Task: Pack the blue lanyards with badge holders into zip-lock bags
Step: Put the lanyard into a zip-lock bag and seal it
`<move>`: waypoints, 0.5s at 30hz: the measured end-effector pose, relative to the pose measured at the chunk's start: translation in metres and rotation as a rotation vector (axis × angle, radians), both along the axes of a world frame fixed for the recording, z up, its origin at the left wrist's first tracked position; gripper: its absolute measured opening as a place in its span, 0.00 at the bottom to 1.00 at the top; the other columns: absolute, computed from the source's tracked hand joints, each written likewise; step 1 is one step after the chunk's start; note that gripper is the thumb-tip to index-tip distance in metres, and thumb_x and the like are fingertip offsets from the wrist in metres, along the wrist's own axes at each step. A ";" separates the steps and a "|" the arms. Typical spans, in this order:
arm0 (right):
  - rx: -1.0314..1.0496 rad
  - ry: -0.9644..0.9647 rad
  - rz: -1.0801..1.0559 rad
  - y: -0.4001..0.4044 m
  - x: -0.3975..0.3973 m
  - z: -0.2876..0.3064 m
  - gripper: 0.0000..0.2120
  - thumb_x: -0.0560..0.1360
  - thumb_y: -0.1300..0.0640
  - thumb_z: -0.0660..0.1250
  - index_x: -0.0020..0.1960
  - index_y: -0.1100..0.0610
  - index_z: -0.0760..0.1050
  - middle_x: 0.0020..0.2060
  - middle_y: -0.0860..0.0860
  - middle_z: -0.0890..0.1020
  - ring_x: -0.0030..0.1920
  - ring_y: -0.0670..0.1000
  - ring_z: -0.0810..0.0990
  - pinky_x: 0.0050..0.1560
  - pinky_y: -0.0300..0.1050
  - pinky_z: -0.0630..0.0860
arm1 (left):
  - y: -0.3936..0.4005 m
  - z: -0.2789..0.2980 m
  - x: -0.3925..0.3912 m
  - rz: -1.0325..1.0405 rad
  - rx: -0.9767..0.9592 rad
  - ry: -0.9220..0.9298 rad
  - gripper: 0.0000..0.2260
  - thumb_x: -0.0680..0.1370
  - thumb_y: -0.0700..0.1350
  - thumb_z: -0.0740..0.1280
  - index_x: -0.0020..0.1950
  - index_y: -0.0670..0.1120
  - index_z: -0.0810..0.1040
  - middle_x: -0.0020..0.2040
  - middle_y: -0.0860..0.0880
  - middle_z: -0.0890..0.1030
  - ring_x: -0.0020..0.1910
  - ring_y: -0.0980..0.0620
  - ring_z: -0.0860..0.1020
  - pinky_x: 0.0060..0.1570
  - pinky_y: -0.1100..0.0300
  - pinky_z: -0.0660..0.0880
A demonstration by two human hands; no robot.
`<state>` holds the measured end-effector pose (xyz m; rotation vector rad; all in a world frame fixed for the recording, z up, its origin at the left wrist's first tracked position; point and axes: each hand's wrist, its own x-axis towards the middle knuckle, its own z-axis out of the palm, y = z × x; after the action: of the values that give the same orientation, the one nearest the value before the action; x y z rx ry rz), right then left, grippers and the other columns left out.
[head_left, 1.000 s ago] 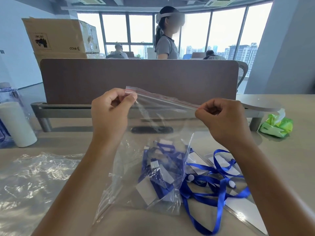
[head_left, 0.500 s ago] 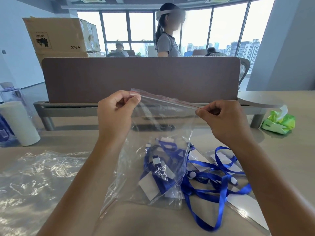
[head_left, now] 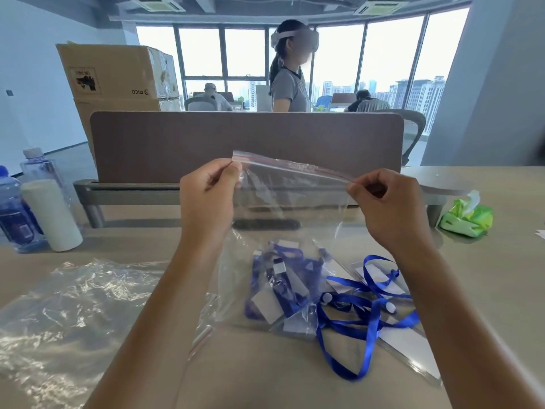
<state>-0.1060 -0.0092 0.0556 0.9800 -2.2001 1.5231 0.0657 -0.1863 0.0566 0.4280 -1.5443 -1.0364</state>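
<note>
I hold a clear zip-lock bag (head_left: 289,208) upright above the beige table (head_left: 486,276). My left hand (head_left: 206,199) pinches the left end of its red-lined top strip, and my right hand (head_left: 386,202) pinches the right end. Inside the bag's bottom lies a bundle of blue lanyards with badge holders (head_left: 283,287), resting on the table. To its right, loose blue lanyards (head_left: 368,317) with clear badge holders (head_left: 410,340) lie tangled on the table, outside the bag.
A crumpled sheet of clear plastic (head_left: 67,317) covers the table at left. A white cylinder (head_left: 53,214) and water bottles (head_left: 14,211) stand at far left. A green tissue pack (head_left: 466,216) lies at right. A brown desk divider (head_left: 244,143) stands behind; a person stands beyond it.
Both hands still pinch the bag's top strip. The bag's top has shifted slightly up and to the right in view. The lanyards on the table have not moved.
</note>
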 end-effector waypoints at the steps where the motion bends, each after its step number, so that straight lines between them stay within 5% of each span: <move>1: -0.033 -0.003 -0.008 0.004 0.005 0.004 0.04 0.78 0.54 0.72 0.45 0.52 0.82 0.37 0.44 0.83 0.39 0.45 0.81 0.44 0.44 0.79 | 0.005 0.001 0.003 0.001 -0.016 -0.001 0.10 0.80 0.43 0.67 0.43 0.54 0.85 0.34 0.54 0.80 0.37 0.56 0.76 0.44 0.60 0.74; 4: -0.101 -0.011 -0.043 0.022 0.019 0.016 0.03 0.78 0.55 0.71 0.46 0.52 0.82 0.38 0.43 0.83 0.37 0.41 0.79 0.40 0.32 0.74 | 0.020 0.007 0.013 0.028 -0.057 -0.001 0.06 0.79 0.41 0.69 0.47 0.50 0.84 0.34 0.56 0.82 0.36 0.58 0.78 0.42 0.65 0.75; 8: -0.128 0.002 -0.075 0.061 0.033 0.041 0.03 0.78 0.56 0.69 0.48 0.53 0.82 0.39 0.44 0.84 0.42 0.46 0.82 0.46 0.42 0.77 | 0.046 0.026 0.025 0.016 -0.082 0.021 0.04 0.78 0.43 0.71 0.45 0.52 0.82 0.37 0.53 0.84 0.38 0.55 0.82 0.45 0.60 0.80; 15: -0.187 0.019 -0.165 0.158 0.047 0.069 0.02 0.77 0.55 0.71 0.45 0.51 0.82 0.35 0.43 0.83 0.34 0.40 0.78 0.39 0.36 0.72 | 0.127 0.052 0.022 -0.107 -0.100 0.062 0.04 0.78 0.43 0.70 0.45 0.50 0.81 0.37 0.50 0.83 0.37 0.53 0.80 0.41 0.62 0.78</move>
<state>-0.0589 0.1492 0.1245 0.7340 -2.0259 1.6009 0.0880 -0.0591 0.1088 0.2438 -1.5698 -1.0399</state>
